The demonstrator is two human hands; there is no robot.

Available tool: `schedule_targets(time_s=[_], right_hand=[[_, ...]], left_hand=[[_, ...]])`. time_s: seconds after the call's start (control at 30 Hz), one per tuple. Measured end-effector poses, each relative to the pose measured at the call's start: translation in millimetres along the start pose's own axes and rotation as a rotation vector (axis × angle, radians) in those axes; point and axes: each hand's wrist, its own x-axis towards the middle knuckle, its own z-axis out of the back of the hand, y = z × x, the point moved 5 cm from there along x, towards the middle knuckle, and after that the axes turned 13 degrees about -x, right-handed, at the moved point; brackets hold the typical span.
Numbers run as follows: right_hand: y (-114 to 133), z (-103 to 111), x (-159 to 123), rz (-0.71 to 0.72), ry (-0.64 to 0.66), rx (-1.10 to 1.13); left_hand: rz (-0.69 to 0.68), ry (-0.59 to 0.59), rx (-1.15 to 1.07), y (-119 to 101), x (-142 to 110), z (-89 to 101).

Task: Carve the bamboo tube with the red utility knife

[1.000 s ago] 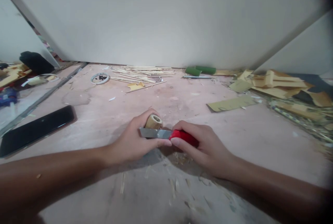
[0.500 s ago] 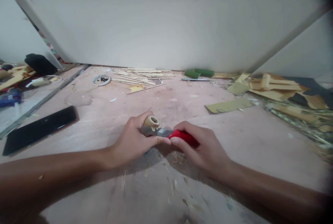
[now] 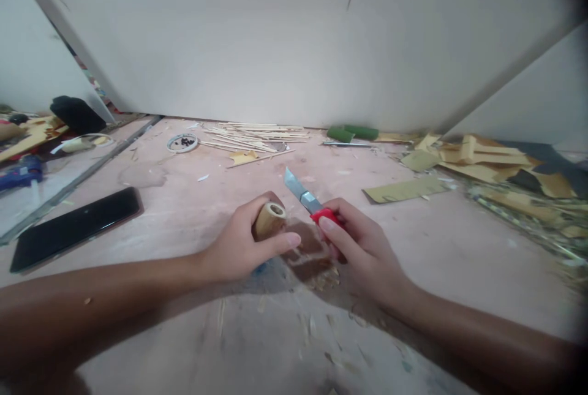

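My left hand (image 3: 239, 239) is wrapped round a short tan bamboo tube (image 3: 269, 221), whose hollow end faces up; its thumb stretches out to the right. The lower part of the tube is hidden by the hand. In my right hand (image 3: 356, 237) is a red-handled knife (image 3: 325, 217), its grey blade pointing up and to the left. The blade is apart from the tube, to its right. Thin shavings (image 3: 324, 282) lie on the worktop below the hands.
A phone (image 3: 76, 229) lies at left. Farther back are a round dish (image 3: 182, 142) with dark bits, several thin sticks (image 3: 252, 135), and green tube pieces (image 3: 351, 133) by the white panel (image 3: 275, 40). Bamboo sheets (image 3: 482, 153) pile up at right, near a flat strip (image 3: 404, 189).
The knife blade has come away from the bamboo tube and swung from pointing left to pointing up and left. My left hand keeps the tube in about the same place.
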Motion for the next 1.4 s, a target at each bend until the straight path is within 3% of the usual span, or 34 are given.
schedule_targets(time_s=[0.13,0.47,0.77,1.4], right_hand=[[1.6,1.6,0.2,0.033,0.012,0.010],[7.4,8.2,6.4,0.195,0.059,-0.147],[11.2,-4.3,1.2,0.258,0.234,-0.302],[10.1,-5.1,0.5,0.232,0.270,-0.338]], left_hand=[[0.041,0.048,-0.144,2.9,-0.7,-1.7],[0.046,0.093,-0.139,5.9,-0.7,-0.7],[0.012,0.123,-0.077,2.6,0.1,-2.5],[0.006,0.123,-0.069,2.5,-2.2,-6.4]])
